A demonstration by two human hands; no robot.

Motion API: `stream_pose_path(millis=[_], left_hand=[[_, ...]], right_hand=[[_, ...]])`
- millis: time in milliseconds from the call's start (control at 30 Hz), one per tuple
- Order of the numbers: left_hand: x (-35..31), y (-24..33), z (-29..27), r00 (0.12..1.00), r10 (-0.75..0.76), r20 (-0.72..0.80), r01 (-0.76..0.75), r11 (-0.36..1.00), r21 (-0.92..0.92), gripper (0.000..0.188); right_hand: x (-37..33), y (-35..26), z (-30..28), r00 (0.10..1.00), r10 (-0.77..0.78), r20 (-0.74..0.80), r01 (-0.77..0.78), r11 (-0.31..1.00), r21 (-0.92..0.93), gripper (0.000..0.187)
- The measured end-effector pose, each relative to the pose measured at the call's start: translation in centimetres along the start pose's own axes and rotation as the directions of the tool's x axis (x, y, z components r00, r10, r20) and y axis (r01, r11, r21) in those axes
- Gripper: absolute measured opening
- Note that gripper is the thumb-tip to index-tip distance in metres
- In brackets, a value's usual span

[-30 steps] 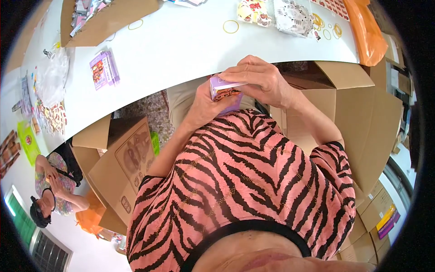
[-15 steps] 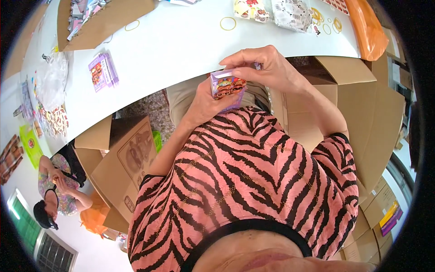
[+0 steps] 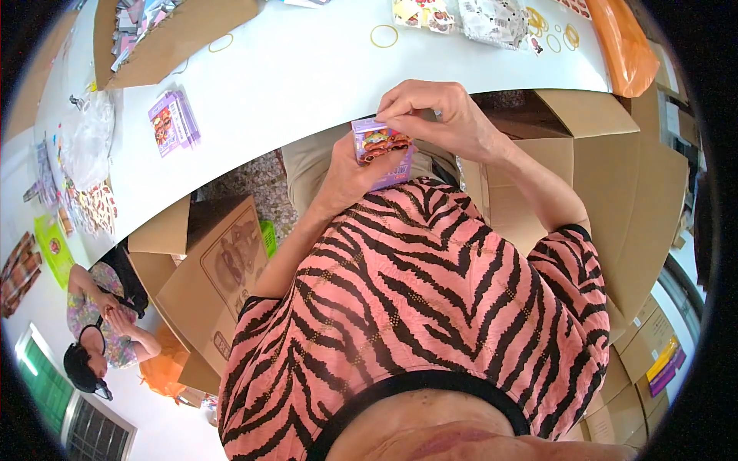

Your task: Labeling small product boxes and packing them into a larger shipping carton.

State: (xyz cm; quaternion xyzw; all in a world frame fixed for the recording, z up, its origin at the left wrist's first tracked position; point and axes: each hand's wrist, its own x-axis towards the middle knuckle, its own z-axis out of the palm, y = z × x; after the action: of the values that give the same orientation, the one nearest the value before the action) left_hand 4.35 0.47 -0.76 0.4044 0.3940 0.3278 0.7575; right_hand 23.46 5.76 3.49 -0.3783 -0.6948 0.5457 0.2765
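Observation:
Over my lap, just short of the table edge, my left hand point(image 3: 350, 175) is closed round a small purple printed box point(image 3: 382, 144). The box stands roughly upright, with a colourful picture on its front. Above it, my right hand point(image 3: 446, 115) has thumb and fingertips pinched together at the box's top edge, by the pale flap. The fingers partly cover that flap, so I cannot tell how far it is folded. Similar purple boxes point(image 3: 174, 123) lie together on the table to the left.
The white table point(image 3: 292, 69) curves across the front. On it are a carton of small packets point(image 3: 181, 38), rubber bands point(image 3: 384, 36), plastic bags point(image 3: 492, 27) and stickers point(image 3: 96, 207). Open cartons point(image 3: 600, 184) flank my lap. Another person point(image 3: 108, 323) sits at far left.
My right hand's fingers have come together from a spread pose into a pinch at the box's top. The box has shifted slightly left in my left hand.

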Motion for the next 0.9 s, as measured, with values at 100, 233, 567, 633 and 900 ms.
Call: stream_pose_path(millis=[100, 233, 567, 633, 900], left_hand=[[-0.3, 0.2, 0.0, 0.998, -0.051, -0.037, 0.044, 0.987, -0.157, 0.028], [0.0, -0.4, -0.3, 1.000, 0.016, -0.014, -0.018, 0.992, -0.128, 0.026], [1.2, -0.4, -0.8, 0.997, 0.032, -0.067, -0.022, 0.990, 0.140, 0.028], [1.4, 0.8, -0.8, 0.986, 0.098, -0.138, -0.093, 0.995, 0.047, 0.034], [2.3, 6.5, -4.9, 0.767, 0.534, 0.355, -0.596, 0.391, 0.701, 0.029]], right_hand=[[-0.8, 0.5, 0.6, 0.999, -0.031, 0.012, 0.030, 0.998, 0.061, 0.021], [-1.7, 1.7, 0.7, 0.998, -0.062, 0.022, 0.060, 0.994, 0.092, 0.032], [0.2, 1.9, -0.4, 0.999, 0.033, 0.032, -0.036, 0.994, 0.101, 0.014], [1.2, 2.2, -0.8, 0.982, 0.185, 0.031, -0.186, 0.934, 0.306, 0.014], [4.5, 5.4, -1.6, 0.924, 0.370, 0.100, -0.360, 0.748, 0.557, 0.019]])
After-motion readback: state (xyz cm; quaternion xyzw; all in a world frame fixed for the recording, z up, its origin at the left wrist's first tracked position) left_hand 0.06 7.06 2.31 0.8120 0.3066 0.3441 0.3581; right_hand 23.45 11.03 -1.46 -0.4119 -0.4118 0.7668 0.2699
